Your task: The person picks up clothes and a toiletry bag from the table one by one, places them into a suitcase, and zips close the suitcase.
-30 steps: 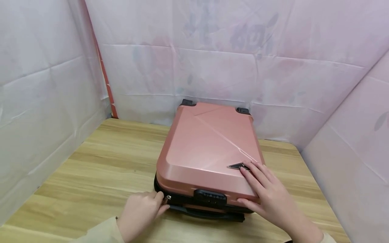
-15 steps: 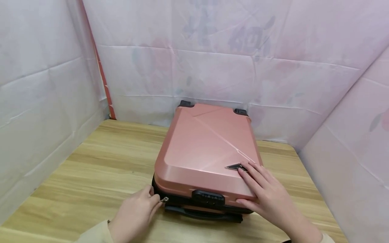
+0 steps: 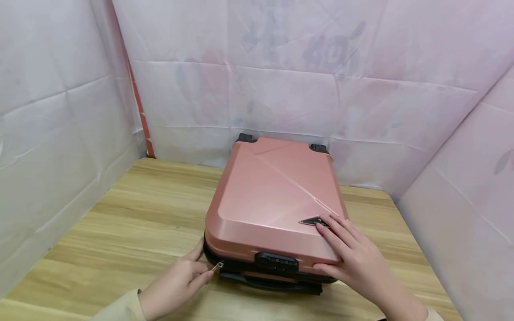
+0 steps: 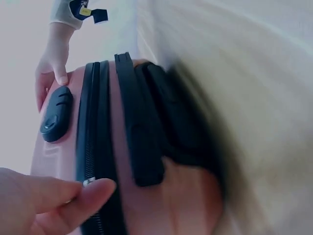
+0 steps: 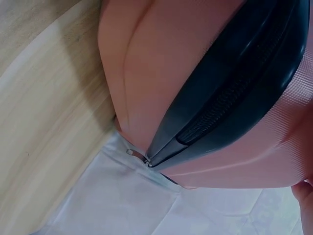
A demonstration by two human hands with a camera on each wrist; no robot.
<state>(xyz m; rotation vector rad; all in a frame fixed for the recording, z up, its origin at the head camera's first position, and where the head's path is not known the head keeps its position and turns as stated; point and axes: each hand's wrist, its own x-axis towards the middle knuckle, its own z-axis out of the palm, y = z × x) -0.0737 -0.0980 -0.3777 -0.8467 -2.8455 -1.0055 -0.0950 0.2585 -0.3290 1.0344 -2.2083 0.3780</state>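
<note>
A pink hard-shell suitcase (image 3: 277,187) lies flat on the wood-grain table, its black combination lock (image 3: 276,262) and black carry handle (image 3: 269,283) facing me. At its near left corner my left hand (image 3: 176,278) pinches a metal zipper pull (image 3: 217,266) between thumb and finger; another finger reaches along the corner. In the left wrist view, the zipper (image 4: 90,147) runs from that pull between lock and handle. My right hand (image 3: 359,258) rests on the near right corner, fingers lying over the dark triangular badge (image 3: 313,221) and thumb against the front edge.
White patterned sheets (image 3: 281,98) hang behind and on both sides of the table (image 3: 132,214). The suitcase's black wheels (image 3: 246,137) sit close to the back sheet. In the right wrist view a second zipper pull (image 5: 136,154) hangs at the end of the zipper.
My left hand has shifted slightly left with the zipper pull, and one of its fingers has straightened along the suitcase corner. My right hand has stayed on the suitcase.
</note>
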